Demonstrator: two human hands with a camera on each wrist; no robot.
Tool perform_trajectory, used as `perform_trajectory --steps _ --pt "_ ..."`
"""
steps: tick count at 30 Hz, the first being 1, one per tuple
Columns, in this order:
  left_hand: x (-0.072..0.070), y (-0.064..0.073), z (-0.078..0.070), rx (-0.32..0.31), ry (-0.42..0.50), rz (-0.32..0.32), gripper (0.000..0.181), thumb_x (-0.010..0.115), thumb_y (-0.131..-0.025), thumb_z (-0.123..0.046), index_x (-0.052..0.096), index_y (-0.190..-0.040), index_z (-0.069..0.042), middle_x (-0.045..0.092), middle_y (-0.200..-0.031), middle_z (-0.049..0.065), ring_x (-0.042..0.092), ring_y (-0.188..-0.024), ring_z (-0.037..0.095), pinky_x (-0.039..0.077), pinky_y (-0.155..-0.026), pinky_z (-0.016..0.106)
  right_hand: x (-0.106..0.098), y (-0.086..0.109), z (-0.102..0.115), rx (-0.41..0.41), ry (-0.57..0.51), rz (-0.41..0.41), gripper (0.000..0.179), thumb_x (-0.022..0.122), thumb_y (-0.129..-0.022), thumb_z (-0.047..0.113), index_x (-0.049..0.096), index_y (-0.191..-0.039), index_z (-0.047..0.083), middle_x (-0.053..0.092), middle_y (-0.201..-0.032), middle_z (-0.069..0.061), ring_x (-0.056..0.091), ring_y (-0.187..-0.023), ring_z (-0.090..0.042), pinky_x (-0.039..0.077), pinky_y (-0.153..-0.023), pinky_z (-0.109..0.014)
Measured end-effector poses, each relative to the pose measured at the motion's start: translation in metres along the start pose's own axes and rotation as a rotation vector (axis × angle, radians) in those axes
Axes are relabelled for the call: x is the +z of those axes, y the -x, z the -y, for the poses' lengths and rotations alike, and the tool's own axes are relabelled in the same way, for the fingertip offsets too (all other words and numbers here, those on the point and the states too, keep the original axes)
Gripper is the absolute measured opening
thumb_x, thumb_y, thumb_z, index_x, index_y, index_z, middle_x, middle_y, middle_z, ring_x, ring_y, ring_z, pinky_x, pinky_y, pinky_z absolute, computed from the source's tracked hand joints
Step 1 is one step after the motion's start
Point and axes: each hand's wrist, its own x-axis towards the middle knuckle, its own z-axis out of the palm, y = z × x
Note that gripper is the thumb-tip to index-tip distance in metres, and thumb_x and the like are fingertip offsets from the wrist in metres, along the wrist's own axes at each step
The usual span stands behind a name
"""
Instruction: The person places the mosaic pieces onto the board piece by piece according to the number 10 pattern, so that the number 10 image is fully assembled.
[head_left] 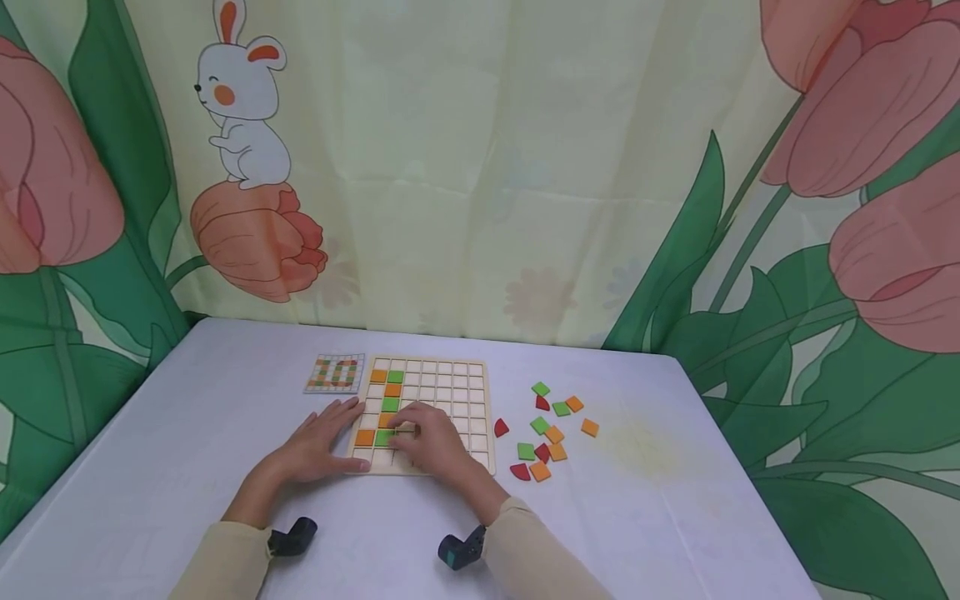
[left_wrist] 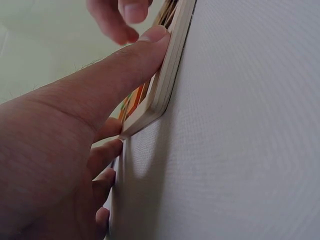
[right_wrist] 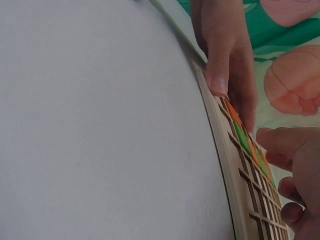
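A wooden grid board (head_left: 438, 471) lies on the table with several orange and green square tiles in its two left columns. My left hand (head_left: 318, 442) rests at its left side, fingers stretched along the edge. In the left wrist view, the left thumb (left_wrist: 135, 57) presses on the board's rim. Over the left columns is my right hand (head_left: 433, 442), thumb and index finger apart, close to an orange tile (head_left: 386, 420) and a green tile (head_left: 382, 438). No piece shows between its fingers; the other fingers curl loosely in the right wrist view.
A small printed pattern card (head_left: 334, 373) lies left of the board. To the right are scattered loose pieces: green squares such as one green tile (head_left: 526, 452), orange squares (head_left: 590, 427) and red quarter-round pieces (head_left: 520, 472). A printed curtain (head_left: 480, 167) hangs behind the table.
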Motion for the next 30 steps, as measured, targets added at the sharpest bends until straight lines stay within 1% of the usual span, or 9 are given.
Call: perform_trajectory --steps 3,7,10,16,24,30 --pt "0.001 -0.001 0.000 -0.004 0.003 0.004 0.102 0.075 -0.072 -0.058 0.031 -0.152 -0.011 0.025 -0.159 0.017 0.012 -0.148 0.043 0.005 -0.119 0.064 -0.010 0.006 -0.006 0.012 -0.029 -0.021 0.016 0.072 -0.087 0.021 0.075 -0.103 0.021 0.068 -0.106 0.010 0.056 -0.084 -0.007 0.047 -0.068 -0.015" --pt "0.000 -0.002 0.001 -0.001 0.006 0.003 0.102 0.075 -0.073 -0.058 0.030 -0.152 -0.011 0.024 -0.160 0.017 0.012 -0.148 0.042 0.005 -0.119 0.064 -0.025 0.014 -0.016 0.038 -0.037 -0.047 0.019 0.073 -0.086 0.022 0.074 -0.105 0.019 0.069 -0.107 0.008 0.052 -0.077 -0.006 0.045 -0.064 -0.015" --pt "0.000 -0.003 0.001 0.000 0.008 -0.001 0.102 0.075 -0.073 -0.057 0.030 -0.152 -0.011 0.024 -0.160 0.017 0.012 -0.148 0.042 0.006 -0.119 0.064 -0.037 0.021 -0.024 0.068 -0.039 -0.055 0.021 0.073 -0.086 0.023 0.074 -0.107 0.019 0.068 -0.109 0.008 0.049 -0.074 -0.006 0.045 -0.062 -0.016" --pt "0.000 -0.001 0.001 -0.005 0.014 0.006 0.102 0.076 -0.073 -0.056 0.030 -0.152 -0.010 0.023 -0.160 0.017 0.011 -0.148 0.042 0.005 -0.119 0.063 -0.058 0.035 -0.041 0.091 -0.052 -0.107 0.021 0.073 -0.086 0.021 0.073 -0.107 0.017 0.068 -0.105 0.006 0.046 -0.064 -0.009 0.041 -0.054 -0.016" --pt "0.000 0.001 -0.001 -0.013 0.017 0.005 0.102 0.076 -0.073 -0.055 0.030 -0.152 -0.010 0.023 -0.160 0.017 0.011 -0.148 0.042 0.004 -0.119 0.063 -0.078 0.053 -0.067 0.146 -0.029 -0.169 0.022 0.075 -0.085 0.019 0.073 -0.106 0.018 0.067 -0.096 0.004 0.047 -0.065 -0.011 0.041 -0.053 -0.017" --pt "0.001 0.000 0.000 -0.016 0.013 0.003 0.103 0.076 -0.072 -0.057 0.030 -0.152 -0.011 0.023 -0.160 0.017 0.011 -0.148 0.042 0.004 -0.119 0.063 -0.093 0.068 -0.079 0.233 -0.007 -0.187 0.023 0.076 -0.084 0.021 0.073 -0.106 0.021 0.068 -0.100 0.004 0.049 -0.065 -0.013 0.042 -0.052 -0.018"
